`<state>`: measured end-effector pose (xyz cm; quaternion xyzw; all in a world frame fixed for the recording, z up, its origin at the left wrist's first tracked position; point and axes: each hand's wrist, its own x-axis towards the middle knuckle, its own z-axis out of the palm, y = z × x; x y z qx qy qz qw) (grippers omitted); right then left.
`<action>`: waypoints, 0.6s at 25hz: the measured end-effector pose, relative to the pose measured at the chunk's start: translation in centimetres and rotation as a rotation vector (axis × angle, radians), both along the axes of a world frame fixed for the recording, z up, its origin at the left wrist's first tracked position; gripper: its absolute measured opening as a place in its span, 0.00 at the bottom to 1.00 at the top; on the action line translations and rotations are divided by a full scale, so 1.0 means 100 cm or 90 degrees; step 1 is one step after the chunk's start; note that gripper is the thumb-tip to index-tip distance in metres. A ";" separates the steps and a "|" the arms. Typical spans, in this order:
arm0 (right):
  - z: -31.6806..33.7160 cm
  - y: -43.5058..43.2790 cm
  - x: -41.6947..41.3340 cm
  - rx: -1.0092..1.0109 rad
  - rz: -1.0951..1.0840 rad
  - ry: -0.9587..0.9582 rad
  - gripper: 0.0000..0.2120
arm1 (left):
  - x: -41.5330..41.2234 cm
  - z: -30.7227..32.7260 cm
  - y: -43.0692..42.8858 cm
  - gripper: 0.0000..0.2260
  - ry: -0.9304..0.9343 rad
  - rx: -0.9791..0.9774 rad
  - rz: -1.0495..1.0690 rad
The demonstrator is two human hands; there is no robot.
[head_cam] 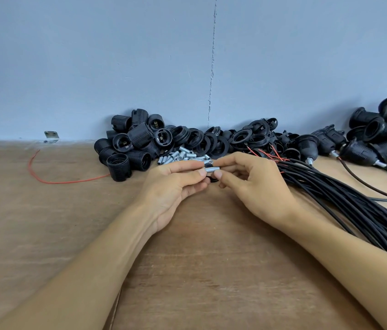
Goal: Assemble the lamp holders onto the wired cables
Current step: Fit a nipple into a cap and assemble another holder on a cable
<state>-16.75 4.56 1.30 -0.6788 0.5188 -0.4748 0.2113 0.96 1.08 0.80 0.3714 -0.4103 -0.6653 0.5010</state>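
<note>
Over the middle of the wooden table (45,222), my left hand (176,186) and my right hand (254,184) meet fingertip to fingertip. Between them is a small silver threaded tube (211,169), pinched from the right by my right thumb and forefinger. My left hand grips a small black part (212,179) that joins the tube's left end; most of that part is hidden by the fingers. A thick bundle of black cables (344,201) with red wire ends lies just right of my right hand.
Black threaded lamp holder bodies (128,146) are piled at the back left, black rings (211,141) behind my hands, loose silver tubes (178,158) in front of them. Assembled holders on cables (378,136) lie at the far right. A loose red wire (52,179) lies left. The blue wall closes the back.
</note>
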 end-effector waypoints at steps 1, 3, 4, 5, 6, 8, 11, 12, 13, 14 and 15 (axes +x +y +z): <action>0.001 0.000 -0.001 0.001 0.003 -0.011 0.07 | -0.001 0.000 0.000 0.07 0.006 -0.001 -0.017; 0.002 0.002 -0.002 -0.001 0.008 -0.022 0.07 | -0.001 0.000 0.000 0.07 0.009 -0.008 -0.037; 0.002 0.002 -0.002 -0.005 0.007 -0.020 0.07 | -0.002 -0.001 0.000 0.08 0.009 -0.012 -0.040; 0.002 0.003 -0.002 -0.009 0.004 -0.016 0.07 | -0.002 -0.002 0.000 0.08 0.009 -0.016 -0.040; 0.002 0.003 -0.002 -0.014 0.000 -0.011 0.07 | -0.002 -0.002 0.000 0.08 0.008 -0.020 -0.039; 0.002 0.004 -0.001 -0.022 -0.010 -0.004 0.07 | -0.003 -0.003 0.001 0.08 0.009 -0.025 -0.037; 0.003 0.004 0.000 -0.026 -0.008 -0.017 0.07 | -0.002 -0.002 0.000 0.07 0.020 -0.018 -0.043; 0.003 0.004 0.000 -0.024 -0.004 -0.029 0.07 | -0.001 -0.002 0.000 0.07 0.025 -0.013 -0.047; 0.003 0.004 0.000 -0.022 -0.001 -0.038 0.07 | -0.001 -0.001 0.000 0.07 0.028 -0.011 -0.051; 0.003 0.005 0.000 -0.022 0.000 -0.041 0.07 | 0.000 -0.001 0.000 0.07 0.031 -0.011 -0.054; 0.003 0.005 0.000 -0.023 -0.002 -0.035 0.07 | 0.000 -0.001 0.000 0.08 0.034 -0.012 -0.053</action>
